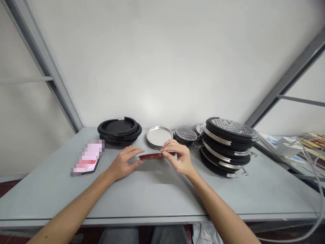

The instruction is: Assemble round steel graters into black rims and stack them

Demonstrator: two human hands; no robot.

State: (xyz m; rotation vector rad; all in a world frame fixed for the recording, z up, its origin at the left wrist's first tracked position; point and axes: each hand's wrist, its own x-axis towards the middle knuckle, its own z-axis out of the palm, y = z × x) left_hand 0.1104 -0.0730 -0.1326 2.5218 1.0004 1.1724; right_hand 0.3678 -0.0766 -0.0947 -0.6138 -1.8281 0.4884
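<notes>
Pinched at its right end between the thumb and fingers of my right hand (179,156) is a thin reddish-brown disc (152,156), seen almost edge-on above the table. My left hand (127,161) is at the disc's left end, its thumb and fingers apart around that edge; whether they touch it I cannot tell. Just behind the disc lies a small stack of round silver metal plates (159,135). Right of these plates is a stack of dark perforated discs (186,134), partly hidden behind my right hand.
Black round trays (118,130) are stacked at the back left. A phone with a blurred screen (87,157) lies left of my hands. On the right stands a tall stack of black and silver rings (227,149) with wire clips and a perforated top. A white cable (317,179) hangs at far right.
</notes>
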